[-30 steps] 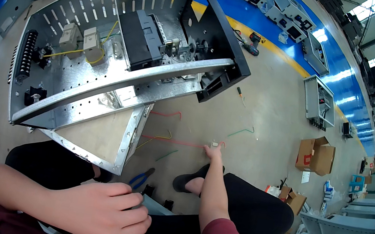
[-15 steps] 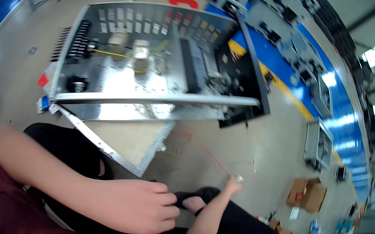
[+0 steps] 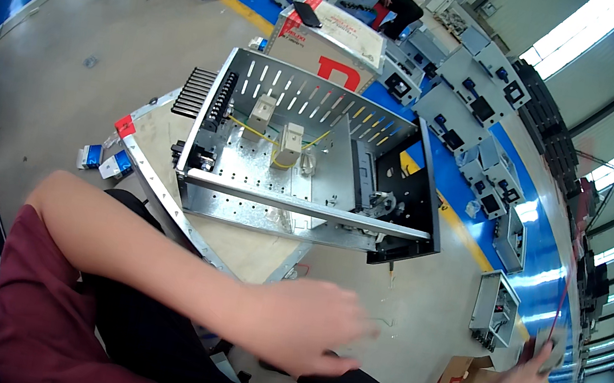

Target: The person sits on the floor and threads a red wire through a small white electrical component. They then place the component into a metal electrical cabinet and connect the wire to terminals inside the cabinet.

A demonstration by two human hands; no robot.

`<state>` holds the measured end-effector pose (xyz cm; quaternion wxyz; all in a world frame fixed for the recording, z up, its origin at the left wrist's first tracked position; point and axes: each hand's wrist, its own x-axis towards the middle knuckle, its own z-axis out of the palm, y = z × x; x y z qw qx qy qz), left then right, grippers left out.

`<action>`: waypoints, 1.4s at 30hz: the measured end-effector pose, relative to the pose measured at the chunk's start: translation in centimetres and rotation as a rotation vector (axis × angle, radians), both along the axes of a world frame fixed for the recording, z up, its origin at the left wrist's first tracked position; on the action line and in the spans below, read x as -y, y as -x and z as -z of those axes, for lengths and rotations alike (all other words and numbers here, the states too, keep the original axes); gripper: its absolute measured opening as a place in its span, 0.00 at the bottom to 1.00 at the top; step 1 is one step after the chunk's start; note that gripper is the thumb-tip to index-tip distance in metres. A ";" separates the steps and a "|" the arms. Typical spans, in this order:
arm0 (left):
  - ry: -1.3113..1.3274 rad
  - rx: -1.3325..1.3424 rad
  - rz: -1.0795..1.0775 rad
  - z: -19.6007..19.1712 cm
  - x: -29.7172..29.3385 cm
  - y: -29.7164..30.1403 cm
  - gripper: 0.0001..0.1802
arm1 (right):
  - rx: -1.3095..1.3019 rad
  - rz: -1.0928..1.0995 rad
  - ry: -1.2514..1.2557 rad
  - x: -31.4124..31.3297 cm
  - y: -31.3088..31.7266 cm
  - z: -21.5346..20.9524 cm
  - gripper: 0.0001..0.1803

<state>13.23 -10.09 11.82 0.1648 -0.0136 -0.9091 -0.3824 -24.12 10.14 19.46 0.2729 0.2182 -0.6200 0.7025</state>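
Note:
My left hand (image 3: 309, 326) is in front of the metal enclosure, blurred, its thumb and fingers apart and nothing seen in them. Far out to the right, my right hand (image 3: 533, 371) is closed on a red wire (image 3: 563, 295) that runs upward from it. A blurred grey piece (image 3: 554, 353) shows at its fingertips; its kind I cannot make out. The open electrical enclosure (image 3: 304, 211) has slotted walls and holds two beige box-shaped parts (image 3: 290, 144), yellow wires (image 3: 241, 124) and a black terminal strip (image 3: 220, 100). Beneath it lies a pale board (image 3: 233, 242) with a metal frame.
A large printed carton (image 3: 306, 49) stands behind the enclosure, a dark phone-like slab (image 3: 307, 15) on top. Small blue-and-white boxes (image 3: 115, 164) lie at left, an opened cardboard box (image 3: 465, 372) at right. More grey enclosures (image 3: 496, 311) line the blue floor strip; a person (image 3: 400, 0) sits beyond.
My right hand has swung out to the right and up with the red wire. My left hand has moved right, its fingers spreading from a loose curl. The view has shifted.

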 end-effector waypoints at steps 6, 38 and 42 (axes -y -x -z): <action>-0.699 -0.306 -0.320 -6.1 6.6 0.0 0.58 | -0.073 -0.575 -0.552 18.1 -13.2 -6.9 0.29; -1.389 -0.969 -0.926 1.1 24.8 -14.2 0.18 | -0.474 -0.522 -1.702 43.1 -28.3 7.0 0.37; -1.374 -0.898 -0.951 1.3 24.8 -14.2 0.15 | -0.423 -0.546 -1.705 43.0 -29.0 7.1 0.37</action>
